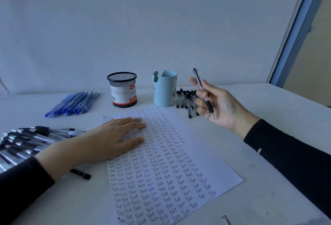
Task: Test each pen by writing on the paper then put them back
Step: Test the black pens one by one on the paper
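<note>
Writing: the word "Test" fills the paper (188,155) in tight rows from its far edge to its near edge, mostly in black ink, with some fainter and bluish.
Label: the black mesh cup (123,92) wears a white and red wrap with a barcode and red letters that begin "Ball P". The rest curves out of sight and the small print is too fine to read.
Second cup: the blue cup (163,92) stands just right of the mesh cup, both near the far edge of the surface (277,117), behind the paper. The sticker on its right side is unreadable.
Held: the pen (202,88), with a clear barrel and black grip, points tip down in the air beyond the paper's far right corner, clear of the sheet.
Right: the right hand (216,105) is raised, palm toward the camera, with fingers curled round the pen's grip.
Left: the left hand (111,139) lies palm down, fingers straight and close together, pressing the far left part of the paper.
Far right: black-capped pens (184,99) lie heaped just right of the blue cup, behind the right hand.
Far left: blue pens (75,103) lie side by side, left of the mesh cup.
Left edge: black-grip pens (26,140) are piled beside the left wrist. One black pen (81,174) pokes out from under the forearm.
Sleeves: both are black.
</note>
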The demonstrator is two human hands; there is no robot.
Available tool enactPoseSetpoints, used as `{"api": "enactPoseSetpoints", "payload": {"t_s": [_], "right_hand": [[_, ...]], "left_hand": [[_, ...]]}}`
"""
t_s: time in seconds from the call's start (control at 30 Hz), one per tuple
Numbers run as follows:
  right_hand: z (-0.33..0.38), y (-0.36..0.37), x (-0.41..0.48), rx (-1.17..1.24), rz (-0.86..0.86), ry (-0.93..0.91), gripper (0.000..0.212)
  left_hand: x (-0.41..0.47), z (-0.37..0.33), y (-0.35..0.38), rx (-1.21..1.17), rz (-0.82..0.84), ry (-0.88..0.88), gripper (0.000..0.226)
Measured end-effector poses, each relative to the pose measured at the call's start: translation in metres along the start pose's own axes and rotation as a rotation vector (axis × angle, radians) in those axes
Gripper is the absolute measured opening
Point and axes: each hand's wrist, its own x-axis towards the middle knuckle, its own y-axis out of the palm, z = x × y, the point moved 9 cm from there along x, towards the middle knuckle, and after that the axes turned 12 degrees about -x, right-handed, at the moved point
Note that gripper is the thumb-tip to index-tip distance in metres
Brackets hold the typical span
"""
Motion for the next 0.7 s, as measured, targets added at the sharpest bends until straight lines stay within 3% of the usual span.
{"api": "enactPoseSetpoints", "payload": {"t_s": [0.17, 0.33, 0.5, 0.7], "right_hand": [[0.012, -0.031, 0.004, 0.018, -0.189, -0.123, 0.013], [0.038, -0.040, -0.005, -0.752, -0.347, -0.471, 0.010], [0.016, -0.042, 0.007, -1.260, -0.369, -0.401, 0.029], [-0.006, -0.052, 0.017, -1.441, -0.238, -0.222, 0.044]], "left_hand": [[0.000, 0.001, 0.000, -0.002, -0.006, 0.017, 0.074], [0.001, 0.002, 0.000, -0.005, -0.007, 0.019, 0.076], [0.001, 0.003, 0.000, -0.009, -0.011, 0.014, 0.082], [0.001, 0.003, 0.001, -0.014, -0.008, 0.010, 0.083]]}}
